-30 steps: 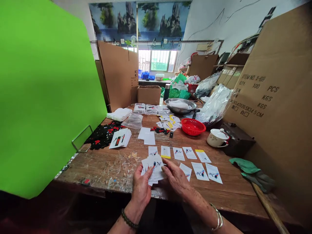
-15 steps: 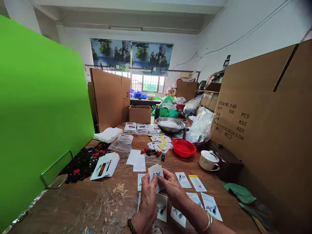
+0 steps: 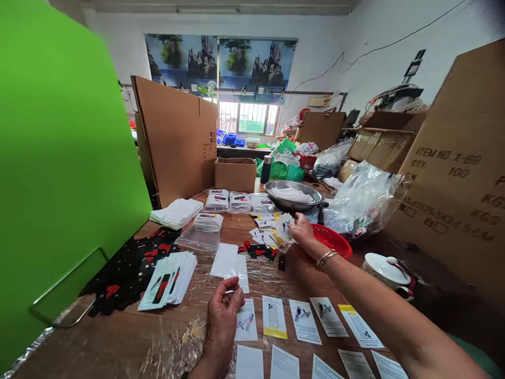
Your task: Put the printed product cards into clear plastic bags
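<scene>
My right hand reaches far across the wooden table and grips a small bunch of printed cards over the loose pile of cards beside the red basket. My left hand rests near the front, fingers loosely curled, holding nothing I can see. It touches the left end of a row of white printed cards laid flat on the table. A second row of cards lies at the bottom edge.
A fanned stack of cards and black-and-red pieces lie at left. Blank white cards, clear bags, a metal bowl, a lidded white cup and cardboard boxes surround the work area. A green panel fills the left.
Both hands held a stack of cards together near me. Now my right arm has stretched forward to the far pile with cards in it, and my left hand has dropped to the table.
</scene>
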A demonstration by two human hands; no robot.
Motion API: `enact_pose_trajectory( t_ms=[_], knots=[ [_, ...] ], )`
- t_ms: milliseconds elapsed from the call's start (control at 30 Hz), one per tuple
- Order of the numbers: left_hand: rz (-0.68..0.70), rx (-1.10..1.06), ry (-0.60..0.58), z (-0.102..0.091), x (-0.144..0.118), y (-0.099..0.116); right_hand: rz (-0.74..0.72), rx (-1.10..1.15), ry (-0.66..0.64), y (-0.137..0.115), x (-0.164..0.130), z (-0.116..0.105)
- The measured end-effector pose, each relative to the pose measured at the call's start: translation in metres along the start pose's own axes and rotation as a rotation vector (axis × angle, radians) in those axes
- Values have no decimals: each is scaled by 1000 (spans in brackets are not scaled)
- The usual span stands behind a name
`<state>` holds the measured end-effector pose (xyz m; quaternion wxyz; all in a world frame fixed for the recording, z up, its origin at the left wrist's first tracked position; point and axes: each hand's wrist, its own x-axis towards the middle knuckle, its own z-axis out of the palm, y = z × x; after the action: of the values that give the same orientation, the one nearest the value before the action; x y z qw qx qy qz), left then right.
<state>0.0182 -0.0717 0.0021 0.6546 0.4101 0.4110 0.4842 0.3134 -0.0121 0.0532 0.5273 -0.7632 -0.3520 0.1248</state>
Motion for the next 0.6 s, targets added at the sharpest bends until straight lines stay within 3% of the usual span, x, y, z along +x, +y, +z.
enact_pose_trajectory(
  t_ms=[67,133,300,467,600],
  knots=[
    [1,0,-3,-2,4,-1,-167,-212,-59,1,8,10],
    [-11,1,-13,-5,6,-1,-306,-402,-204,6,2,28],
    [5,33,-16,-11,7,3,-359,-461,-500,19,-32,71],
    [162,220,20,1,15,15,-352,-499,-541,18,-32,75],
    [339,365,-73,18,43,24,-317,-481,-546,15,-25,72]
  ],
)
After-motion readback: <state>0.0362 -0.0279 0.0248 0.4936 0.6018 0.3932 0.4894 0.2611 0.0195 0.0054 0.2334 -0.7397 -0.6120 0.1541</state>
